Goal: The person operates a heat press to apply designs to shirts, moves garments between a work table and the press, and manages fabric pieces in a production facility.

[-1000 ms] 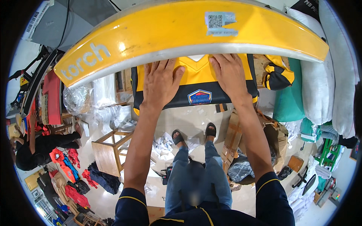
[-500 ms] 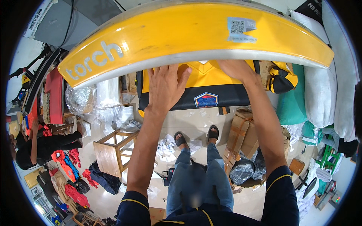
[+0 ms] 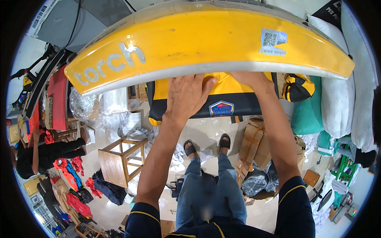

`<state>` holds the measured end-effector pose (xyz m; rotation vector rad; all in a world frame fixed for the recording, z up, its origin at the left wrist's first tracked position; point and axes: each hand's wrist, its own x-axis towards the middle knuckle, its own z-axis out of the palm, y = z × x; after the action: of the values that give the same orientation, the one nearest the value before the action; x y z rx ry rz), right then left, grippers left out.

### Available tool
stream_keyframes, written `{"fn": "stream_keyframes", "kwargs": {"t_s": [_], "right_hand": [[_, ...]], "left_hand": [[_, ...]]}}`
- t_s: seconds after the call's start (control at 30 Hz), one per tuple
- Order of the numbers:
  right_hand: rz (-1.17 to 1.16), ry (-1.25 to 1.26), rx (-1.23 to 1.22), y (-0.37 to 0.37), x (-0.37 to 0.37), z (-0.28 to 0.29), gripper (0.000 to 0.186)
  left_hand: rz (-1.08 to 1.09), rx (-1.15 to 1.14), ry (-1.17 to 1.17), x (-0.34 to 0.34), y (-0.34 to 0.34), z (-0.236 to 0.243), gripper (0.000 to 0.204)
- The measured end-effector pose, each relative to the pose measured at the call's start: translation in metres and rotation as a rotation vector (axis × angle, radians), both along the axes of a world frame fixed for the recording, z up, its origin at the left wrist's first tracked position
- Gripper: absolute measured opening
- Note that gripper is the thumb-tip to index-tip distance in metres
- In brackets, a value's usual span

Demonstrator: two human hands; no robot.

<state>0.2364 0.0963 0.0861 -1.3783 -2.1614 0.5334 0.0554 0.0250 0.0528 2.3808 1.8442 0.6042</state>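
Your hands are apart on the yellow-and-black garment [image 3: 244, 102], which lies beneath and between them. Your left hand [image 3: 187, 96] lies flat, thumb away from the fingers, its fingertips passing under the edge of the yellow machine cover [image 3: 198, 41]. Your right hand [image 3: 254, 79] is largely hidden under that same edge, so I cannot tell whether its fingers grip. The cover's pale rim [image 3: 222, 68] crosses just past your left knuckles and limits the view beyond both hands. Between your hands, a stretch of yellow cloth lies uncovered. On your side of them runs the garment's black near edge, with its badge [image 3: 221, 108]; past it the floor [image 3: 206, 130] shows. Right of your right hand sits a bunched yellow-and-black bundle [image 3: 298, 88], then a green sack [image 3: 307, 113]. Nearer you, your forearms pass between a wooden stool [image 3: 115, 160] on the left and sacks on the right.
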Motion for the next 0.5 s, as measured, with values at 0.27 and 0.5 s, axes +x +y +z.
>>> {"fn": "stream_keyframes", "kwargs": {"t_s": [0.27,0.5], "right_hand": [[-0.183,-0.072,0.314,-0.046,0.004,-0.022,0.027],[-0.272,-0.18,0.332,-0.063,-0.01,-0.031,0.027]], "left_hand": [[0.029,-0.04,-0.041,0.004,-0.002,0.004,0.046],[0.021,-0.08,-0.104,0.006,-0.001,0.007,0.043]]}}
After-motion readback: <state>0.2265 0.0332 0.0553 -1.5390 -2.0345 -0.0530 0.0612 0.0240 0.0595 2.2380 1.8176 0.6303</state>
